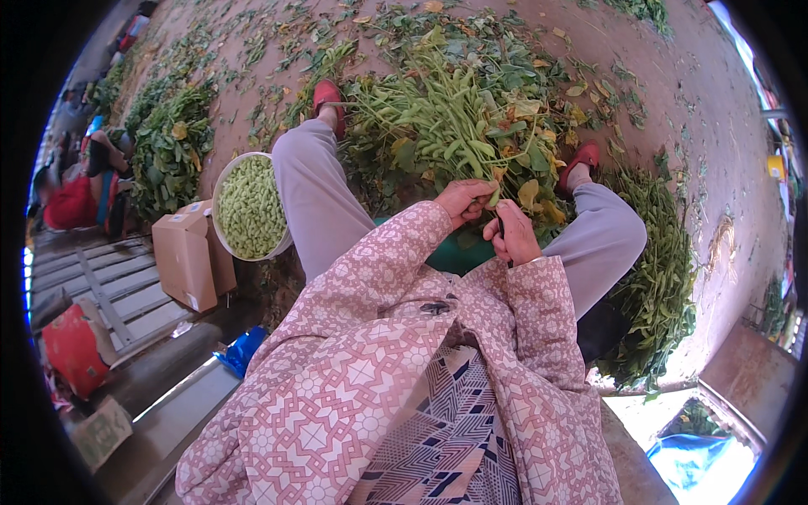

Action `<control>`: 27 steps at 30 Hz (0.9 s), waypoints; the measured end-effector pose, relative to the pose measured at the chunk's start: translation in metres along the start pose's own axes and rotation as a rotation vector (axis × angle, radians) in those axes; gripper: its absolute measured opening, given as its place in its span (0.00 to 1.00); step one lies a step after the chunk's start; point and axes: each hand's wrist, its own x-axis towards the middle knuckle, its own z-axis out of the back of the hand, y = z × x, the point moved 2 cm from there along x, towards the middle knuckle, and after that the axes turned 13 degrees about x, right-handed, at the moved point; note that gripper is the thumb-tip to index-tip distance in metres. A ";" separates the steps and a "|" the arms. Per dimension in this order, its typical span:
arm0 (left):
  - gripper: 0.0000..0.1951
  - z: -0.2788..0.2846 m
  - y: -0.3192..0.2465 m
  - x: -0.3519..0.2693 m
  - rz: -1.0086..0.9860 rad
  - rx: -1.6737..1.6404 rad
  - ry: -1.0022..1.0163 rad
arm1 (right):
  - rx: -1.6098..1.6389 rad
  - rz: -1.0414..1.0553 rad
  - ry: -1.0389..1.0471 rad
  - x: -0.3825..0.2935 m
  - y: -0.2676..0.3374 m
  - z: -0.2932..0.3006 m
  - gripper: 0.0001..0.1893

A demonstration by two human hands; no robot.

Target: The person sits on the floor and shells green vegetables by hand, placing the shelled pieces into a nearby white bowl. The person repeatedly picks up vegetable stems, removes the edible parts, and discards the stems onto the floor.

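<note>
Over the bundle of bean plants (451, 123) between my knees, both hands are close together. My left hand (466, 201) pinches a green bean pod (494, 193) at its fingertips. Just to the right, my right hand (516, 232) has its fingers curled around a thin dark tool (501, 226), mostly hidden, so its kind is unclear. The right fingertips are close beside the pod; whether they touch it is hard to tell. Many pods hang on the plant stems, among green and yellowing leaves.
Left of my knee stands a white bucket (287, 247) filled with green pods (249, 205). Beside it is a cardboard box (180, 252). More bean plants lie at right (650, 271) and far left (167, 145). A person in red (69, 202) sits at the far left.
</note>
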 end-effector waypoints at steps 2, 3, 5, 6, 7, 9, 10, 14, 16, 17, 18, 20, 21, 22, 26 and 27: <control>0.09 -0.001 -0.001 0.000 0.001 0.032 -0.008 | 0.115 -0.058 -0.017 0.001 -0.002 0.001 0.11; 0.08 -0.001 -0.002 0.000 0.000 0.048 -0.012 | 0.172 -0.087 -0.025 0.002 -0.003 0.001 0.11; 0.07 0.006 0.003 0.004 -0.011 -0.018 0.091 | 0.288 -0.116 0.050 0.006 -0.007 0.007 0.09; 0.07 0.009 0.005 0.006 -0.017 -0.051 0.145 | 0.345 -0.129 0.086 0.007 -0.009 0.009 0.09; 0.07 0.010 0.008 0.010 0.030 -0.097 0.123 | 0.423 -0.157 0.099 0.009 -0.012 0.009 0.08; 0.08 0.008 0.012 0.015 0.124 -0.186 0.079 | 0.579 -0.214 0.126 0.012 -0.016 0.008 0.07; 0.08 0.007 0.011 0.014 0.135 -0.176 0.072 | 0.577 -0.214 0.121 0.013 -0.017 0.009 0.07; 0.08 -0.003 -0.005 0.003 0.085 0.025 0.035 | 0.415 -0.131 0.055 0.010 -0.015 0.007 0.06; 0.08 -0.003 -0.008 0.001 0.046 0.176 0.038 | 0.355 -0.100 0.043 0.009 -0.015 0.007 0.06; 0.09 -0.001 -0.010 0.001 0.043 0.241 0.055 | 0.375 -0.107 0.059 0.009 -0.016 0.008 0.06; 0.09 0.001 -0.011 0.001 0.039 0.305 0.074 | 0.395 -0.112 0.072 0.010 -0.018 0.009 0.06; 0.09 0.001 -0.012 0.000 0.021 0.258 0.122 | 0.469 -0.127 0.110 0.011 -0.020 0.013 0.06; 0.09 0.002 -0.013 0.000 0.012 0.234 0.145 | 0.506 -0.135 0.130 0.011 -0.020 0.014 0.06; 0.09 0.002 -0.012 -0.001 0.009 0.193 0.122 | 0.552 -0.150 0.149 0.012 -0.020 0.014 0.06; 0.09 -0.002 -0.014 -0.006 0.036 0.081 0.034 | 0.669 -0.168 0.175 0.012 -0.020 0.015 0.07; 0.09 -0.004 -0.015 -0.007 0.050 0.065 0.010 | 0.680 -0.163 0.172 0.012 -0.020 0.014 0.08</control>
